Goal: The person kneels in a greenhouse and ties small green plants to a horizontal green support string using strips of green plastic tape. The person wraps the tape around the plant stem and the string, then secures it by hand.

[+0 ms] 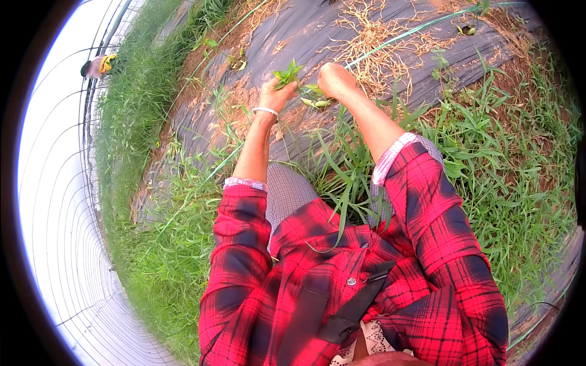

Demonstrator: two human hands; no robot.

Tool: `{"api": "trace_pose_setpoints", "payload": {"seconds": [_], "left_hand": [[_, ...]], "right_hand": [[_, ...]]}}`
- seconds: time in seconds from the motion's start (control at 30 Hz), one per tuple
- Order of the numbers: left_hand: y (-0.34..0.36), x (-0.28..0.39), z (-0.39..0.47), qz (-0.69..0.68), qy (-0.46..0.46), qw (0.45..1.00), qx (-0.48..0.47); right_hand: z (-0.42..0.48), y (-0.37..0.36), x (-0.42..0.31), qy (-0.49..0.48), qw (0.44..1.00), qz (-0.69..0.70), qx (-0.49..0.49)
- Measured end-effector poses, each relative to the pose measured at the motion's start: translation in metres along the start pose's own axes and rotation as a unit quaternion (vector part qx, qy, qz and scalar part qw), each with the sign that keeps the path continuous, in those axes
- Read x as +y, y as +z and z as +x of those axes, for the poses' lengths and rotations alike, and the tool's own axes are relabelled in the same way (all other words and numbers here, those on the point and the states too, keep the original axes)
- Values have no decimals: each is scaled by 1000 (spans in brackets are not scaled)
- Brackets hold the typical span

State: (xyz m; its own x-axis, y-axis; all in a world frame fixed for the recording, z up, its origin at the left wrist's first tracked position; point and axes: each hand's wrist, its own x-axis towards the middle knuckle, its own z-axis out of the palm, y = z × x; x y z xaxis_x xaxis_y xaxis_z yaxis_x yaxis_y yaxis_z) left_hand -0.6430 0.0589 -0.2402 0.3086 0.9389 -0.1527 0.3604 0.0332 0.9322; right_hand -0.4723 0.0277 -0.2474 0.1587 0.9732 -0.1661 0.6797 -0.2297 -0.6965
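My left hand, with a pale bangle at the wrist, grips a small bunch of green leafy shoots. The leaf tips stick up past its thumb. To its right, my right hand is curled into a fist just above a low green plant. What lies inside its fingers is hidden. A green plastic twine runs from beside the right knuckles towards the upper right; whether the hand touches it I cannot tell. Under both hands lies soil-smeared black plastic mulch film.
Dry, straw-coloured roots lie on the film beyond the right hand. Tall grass grows between my knees, with weeds to the right. Another person is far off at upper left, beside the greenhouse wall. A second twine crosses at left.
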Motion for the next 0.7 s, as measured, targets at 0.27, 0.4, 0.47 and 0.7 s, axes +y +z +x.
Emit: {"api": "trace_pose_setpoints", "payload": {"seconds": [0.27, 0.4, 0.47, 0.7], "left_hand": [[0, -5, 0, -56, 5, 998, 34], [-1, -2, -3, -68, -4, 997, 33], [-2, -1, -5, -77, -7, 997, 30], [-1, 2, -12, -92, 0, 995, 36]], "right_hand": [[-1, 18, 6, -46, 995, -41, 75], [-2, 20, 5, -30, 997, -56, 48], [1, 20, 4, -9, 998, -48, 39], [6, 27, 11, -3, 997, -61, 45]]}}
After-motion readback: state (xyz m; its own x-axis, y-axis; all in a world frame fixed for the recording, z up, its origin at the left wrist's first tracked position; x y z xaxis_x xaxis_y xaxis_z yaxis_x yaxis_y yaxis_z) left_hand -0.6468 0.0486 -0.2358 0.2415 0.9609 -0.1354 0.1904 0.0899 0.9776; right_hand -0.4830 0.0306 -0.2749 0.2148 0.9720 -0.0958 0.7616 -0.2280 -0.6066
